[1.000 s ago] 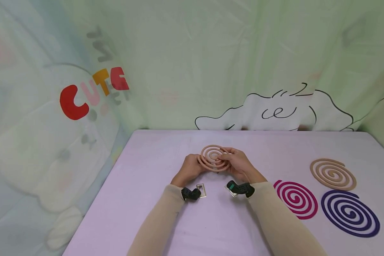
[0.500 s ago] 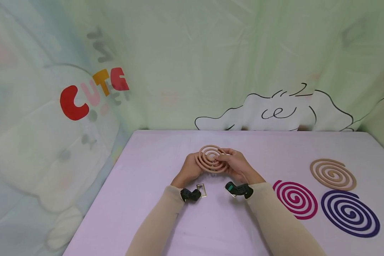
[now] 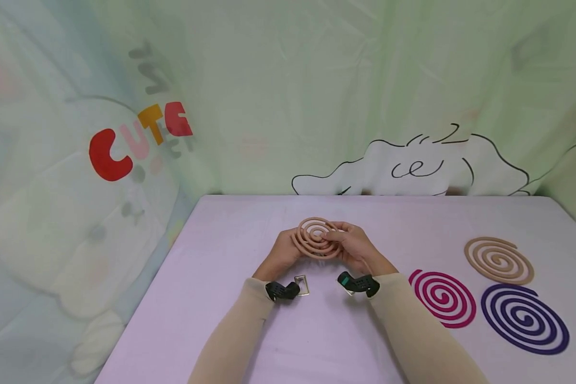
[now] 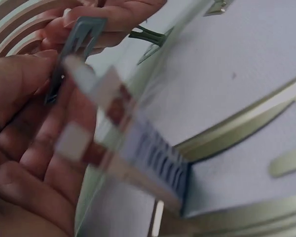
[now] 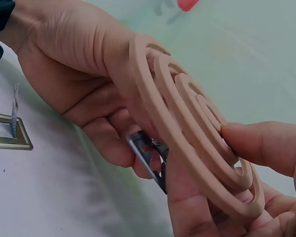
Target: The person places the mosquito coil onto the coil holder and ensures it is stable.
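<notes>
A tan mosquito coil (image 5: 173, 140) is tilted up between my hands above the far part of the table. My right hand (image 3: 360, 248) pinches it, the thumb on the front near the spiral's centre and the fingers behind. My left hand (image 3: 282, 253) is on the coil's left side and partly behind it. In the left wrist view that hand's thumb and fingers hold a small slotted metal coil stand (image 4: 91, 21). The right wrist view shows the same stand's edge behind the coil. Whether stand and coil touch, I cannot tell.
Two flat rectangular metal stands lie near the wrists: one (image 3: 306, 284) by the left, one (image 3: 349, 292) partly under the right wrist camera. To the right lie a pink coil (image 3: 441, 297), a purple coil (image 3: 525, 319) and another tan coil (image 3: 501, 261). Patterned curtains enclose the lilac table (image 3: 230, 240).
The held coil has shifted slightly left and changed its tilt a little between the hands. My left wrist has moved slightly left. Coils and stands on the table stay put.
</notes>
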Tool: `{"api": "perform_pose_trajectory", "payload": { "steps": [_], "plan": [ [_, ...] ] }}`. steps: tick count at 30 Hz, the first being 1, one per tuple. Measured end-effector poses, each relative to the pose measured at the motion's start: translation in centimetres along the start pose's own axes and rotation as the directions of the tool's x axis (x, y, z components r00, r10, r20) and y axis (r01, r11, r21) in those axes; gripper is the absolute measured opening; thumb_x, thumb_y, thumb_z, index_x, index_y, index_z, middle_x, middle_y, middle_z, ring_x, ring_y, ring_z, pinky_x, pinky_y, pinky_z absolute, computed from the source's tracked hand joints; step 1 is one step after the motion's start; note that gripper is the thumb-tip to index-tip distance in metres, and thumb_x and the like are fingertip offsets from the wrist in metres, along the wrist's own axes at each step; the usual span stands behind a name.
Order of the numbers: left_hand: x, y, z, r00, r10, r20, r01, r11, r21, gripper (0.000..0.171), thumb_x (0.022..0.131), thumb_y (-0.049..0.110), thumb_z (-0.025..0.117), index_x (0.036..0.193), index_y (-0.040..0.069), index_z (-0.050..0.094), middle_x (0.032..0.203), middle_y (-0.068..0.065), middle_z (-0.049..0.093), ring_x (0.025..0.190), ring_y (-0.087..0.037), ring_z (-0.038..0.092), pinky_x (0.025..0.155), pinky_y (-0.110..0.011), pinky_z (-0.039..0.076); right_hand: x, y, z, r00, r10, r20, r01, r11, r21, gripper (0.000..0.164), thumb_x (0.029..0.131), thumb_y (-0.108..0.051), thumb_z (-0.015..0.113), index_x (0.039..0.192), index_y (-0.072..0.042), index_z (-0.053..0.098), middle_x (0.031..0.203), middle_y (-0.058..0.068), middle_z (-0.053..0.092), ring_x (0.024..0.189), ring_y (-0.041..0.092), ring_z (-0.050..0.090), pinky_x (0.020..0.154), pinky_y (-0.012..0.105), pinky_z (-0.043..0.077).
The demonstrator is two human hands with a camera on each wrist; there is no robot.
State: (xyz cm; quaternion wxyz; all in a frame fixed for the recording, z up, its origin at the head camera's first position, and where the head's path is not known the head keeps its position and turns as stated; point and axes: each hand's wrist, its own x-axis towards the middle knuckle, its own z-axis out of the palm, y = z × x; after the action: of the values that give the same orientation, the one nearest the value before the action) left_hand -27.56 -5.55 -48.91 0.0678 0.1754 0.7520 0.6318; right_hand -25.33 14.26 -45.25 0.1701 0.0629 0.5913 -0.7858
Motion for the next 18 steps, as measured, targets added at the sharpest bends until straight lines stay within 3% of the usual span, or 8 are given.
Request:
{"api": "perform_pose_trajectory", "payload": {
  "steps": [5, 11, 18],
  "plan": [
    [-0.14, 0.14, -0.15, 0.996, -0.086, 0.029, 0.089, 0.989, -0.119, 0.026, 0.092, 0.0, 0.076, 0.116, -0.008, 0.072, 0.105, -0.009, 0.077, 0.086, -0.007, 0.065, 0.075, -0.022, 0.055, -0.13, -0.21, 0.02, 1.0, -0.001, -0.011, 0.001, 1.0, -0.006, 0.053, 0.101, -0.004, 0.064, 0.148, 0.004, 0.041, 0.089, 0.002, 0.071, 0.072, 0.008, 0.069, 0.063, 0.023, 0.058],
    [-0.17, 0.42, -0.26, 0.989, -0.129, 0.077, 0.139, 0.981, -0.134, 0.035, 0.092, -0.003, 0.075, 0.127, -0.006, 0.07, 0.13, -0.015, 0.071, 0.103, -0.007, 0.064, 0.081, -0.02, 0.054, -0.18, -0.24, 0.06, 1.0, 0.001, -0.008, -0.001, 1.0, -0.01, 0.051, 0.1, -0.004, 0.065, 0.145, 0.004, 0.043, 0.09, 0.002, 0.071, 0.073, 0.008, 0.069, 0.064, 0.023, 0.058],
    [-0.2, 0.5, -0.29, 0.987, -0.139, 0.074, 0.147, 0.982, -0.119, 0.034, 0.094, 0.003, 0.075, 0.127, -0.002, 0.071, 0.132, -0.013, 0.07, 0.11, -0.009, 0.064, 0.086, -0.022, 0.055, -0.05, -0.11, 0.22, 1.0, -0.006, 0.005, 0.007, 1.0, -0.023, 0.049, 0.101, -0.002, 0.062, 0.146, 0.005, 0.043, 0.091, 0.001, 0.073, 0.074, 0.008, 0.07, 0.064, 0.021, 0.059]
  ]
}}
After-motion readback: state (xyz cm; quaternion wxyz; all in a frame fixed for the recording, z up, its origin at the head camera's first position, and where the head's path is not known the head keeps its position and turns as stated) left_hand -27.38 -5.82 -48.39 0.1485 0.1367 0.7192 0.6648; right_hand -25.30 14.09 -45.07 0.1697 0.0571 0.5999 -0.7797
